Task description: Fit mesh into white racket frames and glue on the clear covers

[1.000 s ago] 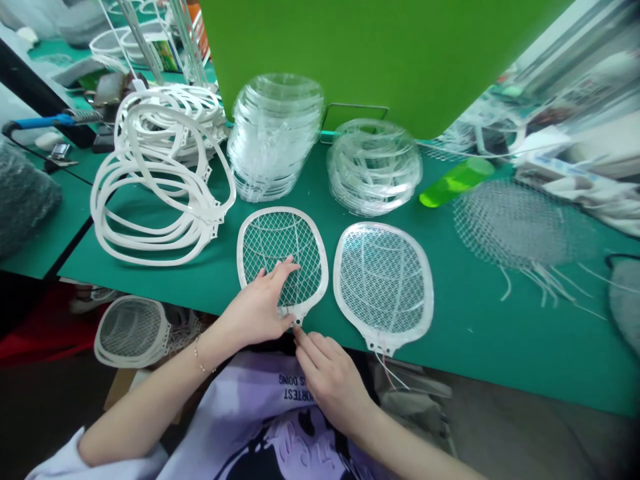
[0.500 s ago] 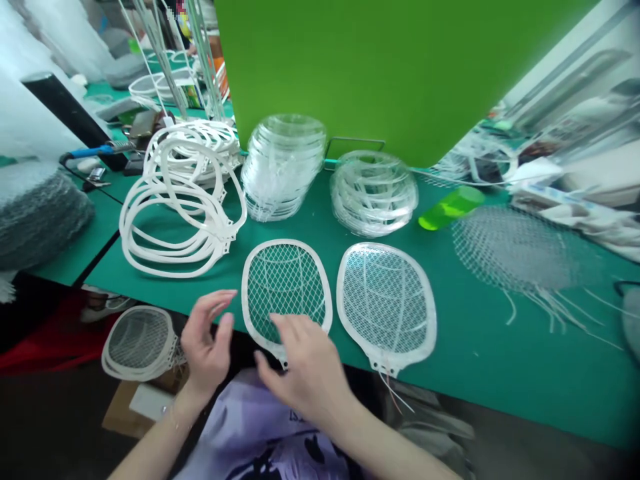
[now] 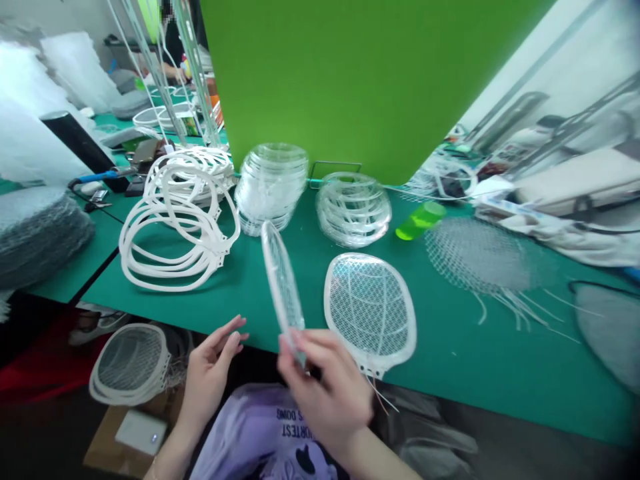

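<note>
My right hand (image 3: 327, 390) grips the lower end of a white mesh racket head (image 3: 281, 273), which is lifted off the table and turned nearly edge-on. To its left my left hand (image 3: 215, 367) hovers at the table's front edge, fingers apart, holding nothing. Just right of the lifted piece, a second racket head (image 3: 370, 307) with mesh lies flat on the green table, thin wires trailing from its neck. A pile of white racket frames (image 3: 173, 267) lies on the left.
Behind stand a tall stack of clear rings (image 3: 273, 187) and a lower one (image 3: 354, 210). A green cylinder (image 3: 421, 221) and loose metal mesh (image 3: 480, 257) lie to the right. Several mesh racket heads (image 3: 130, 363) rest below the table at left, above a cardboard box (image 3: 107, 433).
My right hand has taken hold of the left racket head, lifted it from the table and tilted it up on edge. The left hand stays empty. The camera view has shifted slightly.
</note>
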The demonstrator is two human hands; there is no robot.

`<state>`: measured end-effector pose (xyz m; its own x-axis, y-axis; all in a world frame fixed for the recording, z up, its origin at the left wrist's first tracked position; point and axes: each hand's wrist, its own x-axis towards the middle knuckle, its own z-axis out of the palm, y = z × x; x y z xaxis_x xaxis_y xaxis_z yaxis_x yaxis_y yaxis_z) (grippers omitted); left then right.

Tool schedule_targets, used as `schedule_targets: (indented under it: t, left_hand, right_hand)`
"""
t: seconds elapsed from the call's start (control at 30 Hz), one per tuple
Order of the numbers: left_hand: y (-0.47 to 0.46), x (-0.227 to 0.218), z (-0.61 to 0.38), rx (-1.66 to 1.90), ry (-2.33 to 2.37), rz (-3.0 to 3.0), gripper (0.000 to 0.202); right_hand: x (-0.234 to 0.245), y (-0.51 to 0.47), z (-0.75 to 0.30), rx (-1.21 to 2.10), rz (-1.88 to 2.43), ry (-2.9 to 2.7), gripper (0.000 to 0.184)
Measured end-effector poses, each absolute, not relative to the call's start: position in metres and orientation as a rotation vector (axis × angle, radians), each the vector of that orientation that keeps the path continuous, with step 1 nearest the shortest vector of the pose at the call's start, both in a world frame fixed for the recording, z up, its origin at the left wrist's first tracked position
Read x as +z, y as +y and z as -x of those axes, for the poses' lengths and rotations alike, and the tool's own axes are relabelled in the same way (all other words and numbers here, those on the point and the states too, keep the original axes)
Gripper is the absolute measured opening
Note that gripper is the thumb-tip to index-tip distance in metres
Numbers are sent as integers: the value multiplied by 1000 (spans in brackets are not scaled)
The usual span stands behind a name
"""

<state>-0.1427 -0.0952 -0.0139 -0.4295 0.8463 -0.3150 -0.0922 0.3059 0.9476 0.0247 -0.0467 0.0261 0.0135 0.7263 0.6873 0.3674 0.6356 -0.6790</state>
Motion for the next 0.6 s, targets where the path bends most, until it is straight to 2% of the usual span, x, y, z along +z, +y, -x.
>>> schedule_targets:
  t: [0.1, 0.23, 0.4, 0.6]
  left_hand:
    - [-74, 0, 129, 1224, 1406, -654, 53]
    - [-48, 14, 106, 1200, 1254, -550, 51]
    - [-10, 19, 77, 1111, 1273, -557, 49]
    - [22, 15, 38, 957, 1333, -704, 42]
  right_hand:
    - [35, -43, -51, 578, 1163, -969, 12]
    - [22, -53, -88, 846, 1320, -411, 37]
    - [8, -55, -150, 1197, 1436, -478, 45]
    - [1, 3, -222, 1120, 1596, -810, 71]
